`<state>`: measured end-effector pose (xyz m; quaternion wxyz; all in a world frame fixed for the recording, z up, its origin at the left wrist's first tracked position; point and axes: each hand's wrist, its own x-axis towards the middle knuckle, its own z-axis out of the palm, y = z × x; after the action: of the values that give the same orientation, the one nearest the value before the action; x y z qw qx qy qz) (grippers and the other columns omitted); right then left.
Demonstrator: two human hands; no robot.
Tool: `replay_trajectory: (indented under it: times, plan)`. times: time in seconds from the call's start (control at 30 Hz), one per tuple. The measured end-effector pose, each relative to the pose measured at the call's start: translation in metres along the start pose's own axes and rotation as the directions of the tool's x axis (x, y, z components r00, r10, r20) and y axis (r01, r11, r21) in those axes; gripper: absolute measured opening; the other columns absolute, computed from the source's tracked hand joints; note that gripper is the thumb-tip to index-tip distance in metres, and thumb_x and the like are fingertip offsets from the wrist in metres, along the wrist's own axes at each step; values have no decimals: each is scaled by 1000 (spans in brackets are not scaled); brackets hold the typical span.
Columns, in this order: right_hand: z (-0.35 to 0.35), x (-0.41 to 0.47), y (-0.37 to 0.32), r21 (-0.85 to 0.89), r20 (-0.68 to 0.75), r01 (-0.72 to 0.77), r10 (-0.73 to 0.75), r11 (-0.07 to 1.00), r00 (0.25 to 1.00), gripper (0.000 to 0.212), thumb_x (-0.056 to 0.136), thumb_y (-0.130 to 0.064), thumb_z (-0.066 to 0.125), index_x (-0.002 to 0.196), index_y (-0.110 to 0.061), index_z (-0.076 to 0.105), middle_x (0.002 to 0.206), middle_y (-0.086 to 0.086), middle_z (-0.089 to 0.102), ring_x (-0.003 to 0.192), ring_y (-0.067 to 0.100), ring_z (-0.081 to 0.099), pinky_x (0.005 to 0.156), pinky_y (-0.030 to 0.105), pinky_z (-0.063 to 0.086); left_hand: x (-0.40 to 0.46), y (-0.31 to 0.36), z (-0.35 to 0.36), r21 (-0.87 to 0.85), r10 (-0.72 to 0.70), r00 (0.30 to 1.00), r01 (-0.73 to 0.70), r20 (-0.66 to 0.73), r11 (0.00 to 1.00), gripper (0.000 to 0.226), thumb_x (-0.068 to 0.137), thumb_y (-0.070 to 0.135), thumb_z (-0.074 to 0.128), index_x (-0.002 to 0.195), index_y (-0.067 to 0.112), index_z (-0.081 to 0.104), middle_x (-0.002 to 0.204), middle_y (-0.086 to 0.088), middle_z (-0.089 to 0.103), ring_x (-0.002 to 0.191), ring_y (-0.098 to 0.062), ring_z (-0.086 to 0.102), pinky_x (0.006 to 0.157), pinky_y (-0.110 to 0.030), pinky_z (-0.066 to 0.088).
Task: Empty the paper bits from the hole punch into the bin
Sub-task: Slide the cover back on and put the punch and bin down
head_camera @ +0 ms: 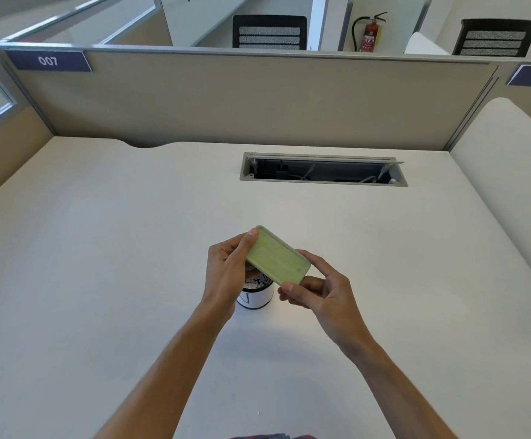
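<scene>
A pale green hole punch (275, 256) is held over the desk with its flat green underside turned up toward me. My left hand (227, 269) grips its far left end, thumb on the top corner. My right hand (318, 288) pinches its near right end between thumb and fingers. Directly below sits a small white cylindrical bin (255, 295), partly hidden by the punch and my left hand. White paper bits fill the bin's visible opening. The punch's mechanism side is hidden from me.
The white desk (99, 248) has an open cable slot (322, 171) at the back. Beige partition panels (242, 99) wall off the back and sides. A tiny white speck (258, 413) lies on the desk near my left forearm.
</scene>
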<state>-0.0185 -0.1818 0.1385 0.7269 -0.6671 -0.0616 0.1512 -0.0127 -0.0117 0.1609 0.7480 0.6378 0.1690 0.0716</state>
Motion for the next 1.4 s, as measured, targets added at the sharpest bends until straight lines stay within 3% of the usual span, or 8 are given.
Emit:
replay_trajectory:
  times: [0.17, 0.37, 0.57, 0.83, 1.0, 1.1, 1.23, 1.4]
  plan:
    - [-7, 4, 2, -97, -210, -19, -2, 995, 978, 44, 87, -51, 59, 124, -28, 60, 77, 5, 77, 74, 23, 75, 71, 28, 57, -2, -2, 0, -42, 39, 999, -38, 30, 998, 27, 100, 33, 55, 90, 29, 80, 79, 7, 73, 77, -5, 68, 62, -18, 55]
    - [-6, 5, -5, 159, 201, -385, 352, 909, 914, 77, 83, -77, 41, 114, -13, 72, 104, 22, 75, 93, 35, 74, 77, 35, 58, -6, -5, 4, -32, 79, 988, -75, 136, 997, 25, 102, 32, 52, 103, 23, 76, 102, -5, 73, 90, -11, 68, 69, -22, 56]
    - [-5, 11, -7, 396, 345, -457, 332, 796, 878, 76, 69, -63, 76, 116, -3, 71, 105, 24, 71, 81, 27, 72, 71, 32, 61, -9, -7, 8, -70, 151, 962, -138, 226, 988, 24, 102, 33, 51, 106, 20, 71, 110, -17, 70, 106, -34, 67, 78, -37, 58]
    - [-15, 14, -6, 409, 314, -394, 279, 823, 908, 49, 78, -44, 73, 113, -11, 73, 111, 22, 72, 90, 27, 74, 71, 29, 61, -5, -7, 10, -2, 175, 934, -184, 311, 983, 28, 100, 39, 50, 120, 28, 67, 109, -3, 73, 104, -19, 67, 80, -30, 57]
    - [-22, 16, -5, 190, 66, -248, 240, 950, 969, 56, 70, -44, 75, 116, -13, 67, 102, 15, 77, 92, 26, 75, 72, 28, 58, -2, -21, 5, 187, 221, 950, -264, 222, 946, 28, 100, 20, 57, 126, 26, 64, 112, 6, 73, 108, -10, 67, 95, -32, 53]
    - [-32, 23, 1, -70, -193, -167, 151, 983, 969, 56, 63, -40, 85, 111, -17, 69, 81, 6, 80, 73, 17, 75, 66, 23, 55, -3, -33, 2, 408, 299, 942, -336, 153, 849, 30, 97, 17, 61, 123, 31, 63, 115, 15, 67, 108, 5, 59, 94, -26, 50]
    - [-58, 37, 16, -540, -441, -233, -36, 809, 897, 58, 58, -62, 79, 106, -33, 63, 70, -12, 76, 76, 12, 70, 69, 31, 51, -11, -47, -2, 597, 417, 878, -468, 234, 651, 32, 91, 22, 63, 123, 20, 64, 124, 6, 64, 118, -14, 58, 97, -35, 50]
    - [-105, 71, 36, -744, -497, -288, -212, 603, 842, 63, 62, -57, 78, 115, -30, 61, 89, 2, 76, 86, 30, 67, 68, 33, 46, -19, -61, -9, 715, 514, 797, -557, 318, 422, 31, 88, 23, 66, 117, 11, 68, 123, -2, 67, 114, -23, 61, 94, -32, 48]
